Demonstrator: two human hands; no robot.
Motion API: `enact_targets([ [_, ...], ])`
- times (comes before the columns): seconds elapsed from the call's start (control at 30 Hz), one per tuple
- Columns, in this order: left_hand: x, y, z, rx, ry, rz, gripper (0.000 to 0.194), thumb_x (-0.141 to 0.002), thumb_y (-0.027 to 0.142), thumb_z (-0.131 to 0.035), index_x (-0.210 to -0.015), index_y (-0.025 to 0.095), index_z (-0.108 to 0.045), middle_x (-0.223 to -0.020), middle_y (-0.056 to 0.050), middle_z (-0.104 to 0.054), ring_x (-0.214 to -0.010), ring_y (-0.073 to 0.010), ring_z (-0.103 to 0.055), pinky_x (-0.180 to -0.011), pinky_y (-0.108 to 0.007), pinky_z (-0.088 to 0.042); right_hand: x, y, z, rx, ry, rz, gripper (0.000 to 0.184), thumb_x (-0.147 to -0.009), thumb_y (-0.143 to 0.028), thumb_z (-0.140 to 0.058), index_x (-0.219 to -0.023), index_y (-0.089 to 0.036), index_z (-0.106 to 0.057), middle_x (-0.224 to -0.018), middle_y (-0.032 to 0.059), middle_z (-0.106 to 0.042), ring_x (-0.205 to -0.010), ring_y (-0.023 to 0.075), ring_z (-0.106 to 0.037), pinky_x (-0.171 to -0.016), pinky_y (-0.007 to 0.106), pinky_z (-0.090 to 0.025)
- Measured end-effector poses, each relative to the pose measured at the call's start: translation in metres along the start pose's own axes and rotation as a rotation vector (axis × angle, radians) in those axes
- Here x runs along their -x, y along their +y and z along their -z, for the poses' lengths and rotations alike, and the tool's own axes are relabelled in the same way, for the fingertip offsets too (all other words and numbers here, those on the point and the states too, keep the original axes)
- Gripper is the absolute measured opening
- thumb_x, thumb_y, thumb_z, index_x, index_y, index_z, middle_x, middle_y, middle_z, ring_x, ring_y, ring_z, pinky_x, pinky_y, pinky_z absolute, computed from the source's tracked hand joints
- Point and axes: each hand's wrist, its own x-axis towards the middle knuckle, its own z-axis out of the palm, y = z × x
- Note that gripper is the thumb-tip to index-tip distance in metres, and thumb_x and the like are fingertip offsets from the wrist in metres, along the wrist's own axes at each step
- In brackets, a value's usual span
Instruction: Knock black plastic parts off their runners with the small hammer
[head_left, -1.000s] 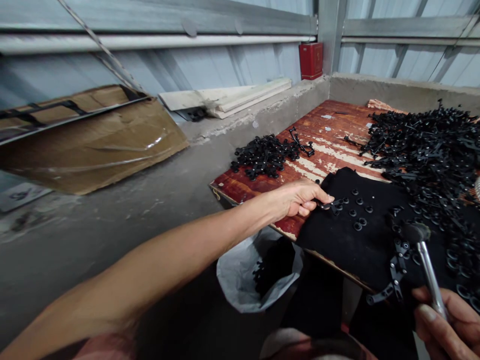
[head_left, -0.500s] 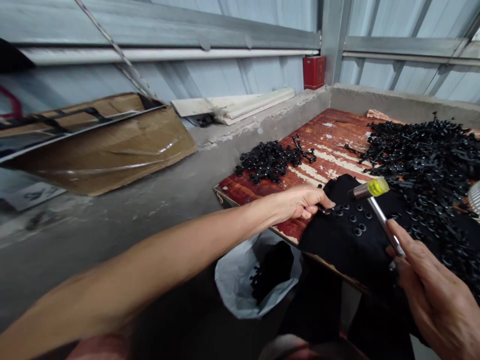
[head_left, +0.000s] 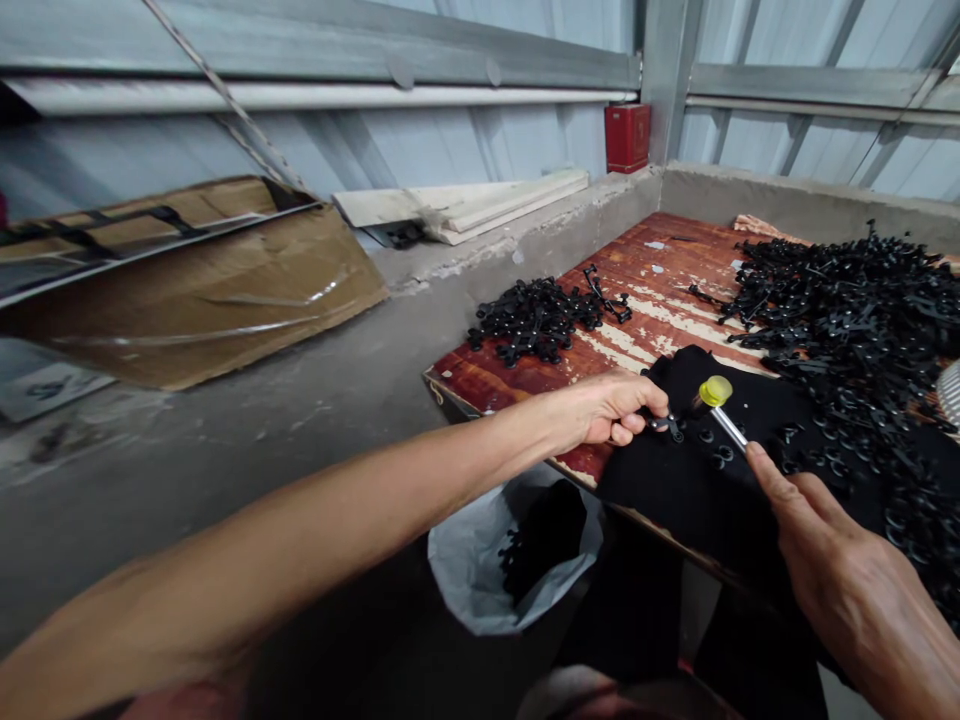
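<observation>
Pinching the black linked part [head_left: 673, 428] over the black cloth [head_left: 660, 490], by the near edge of the bench [head_left: 637, 250], the left grip [head_left: 611, 408] is steadying it, while the right grip [head_left: 840, 550] is clasping the hammer [head_left: 729, 427], which should be landing flat, clear of the fingers [head_left: 657, 400].

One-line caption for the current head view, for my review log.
The right hand holds a yellow-faced hammer over a black cloth while the left hand pinches a small black part.
</observation>
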Motion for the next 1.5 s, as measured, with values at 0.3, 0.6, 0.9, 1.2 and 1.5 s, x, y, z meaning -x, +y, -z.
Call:
enact_targets([
  [0.3,0.002,-0.002,-0.001,0.026,0.002,-0.009,0.025,-0.075,-0.003,-0.049,-0.068,0.018,-0.037,-0.046,0.01,-0.033,-0.032,0.0004,-0.018,-0.034,-0.012,-0.01,-0.005,-0.001,0.004,-0.11,0.066,-0.004,0.055,-0.095,-0.01,-0.032,-0.149,-0.02,-0.028,-0.088,0.0063,-0.056,-0.049,0.015,-0.059,-0.049,0.027,-0.057],
  [0.6,-0.002,0.001,-0.001,-0.013,0.031,0.001,0.024,-0.072,-0.002,-0.051,-0.065,0.017,-0.038,-0.047,0.01,-0.033,-0.032,0.0004,-0.018,-0.034,-0.013,-0.01,-0.007,0.002,0.003,-0.038,0.027,0.042,0.066,-0.091,-0.004,-0.031,-0.153,-0.022,-0.018,-0.093,0.0093,-0.057,-0.066,0.0222,-0.066,-0.049,0.03,-0.057],
  [0.9,-0.003,0.001,-0.001,-0.033,0.05,0.033,0.025,-0.074,0.0,-0.051,-0.063,0.017,-0.037,-0.048,0.009,-0.034,-0.033,0.0004,-0.018,-0.035,-0.013,-0.01,-0.008,-0.006,0.007,-0.141,0.253,0.023,0.06,-0.093,-0.008,-0.038,-0.151,-0.024,-0.027,-0.106,0.0107,-0.059,-0.08,0.0215,-0.066,-0.058,0.025,-0.056],
  [1.2,-0.003,0.0,-0.001,-0.029,0.069,0.008,0.024,-0.071,-0.001,-0.054,-0.063,0.017,-0.039,-0.047,0.009,-0.036,-0.032,0.0006,-0.018,-0.035,-0.013,-0.01,-0.006,-0.002,0.01,-0.187,0.22,0.011,0.061,-0.095,-0.01,-0.039,-0.152,-0.025,-0.024,-0.113,0.0118,-0.056,-0.091,0.023,-0.066,-0.062,0.025,-0.057],
  [1.5,-0.004,-0.005,-0.003,-0.021,0.095,-0.054,0.026,-0.07,-0.001,-0.054,-0.064,0.018,-0.037,-0.045,0.01,-0.034,-0.031,-0.0004,-0.021,-0.035,-0.013,-0.012,-0.004,-0.004,0.01,-0.111,0.188,-0.001,0.065,-0.093,-0.007,-0.037,-0.153,-0.026,-0.019,-0.099,0.0094,-0.058,-0.072,0.0208,-0.067,-0.053,0.025,-0.056],
])
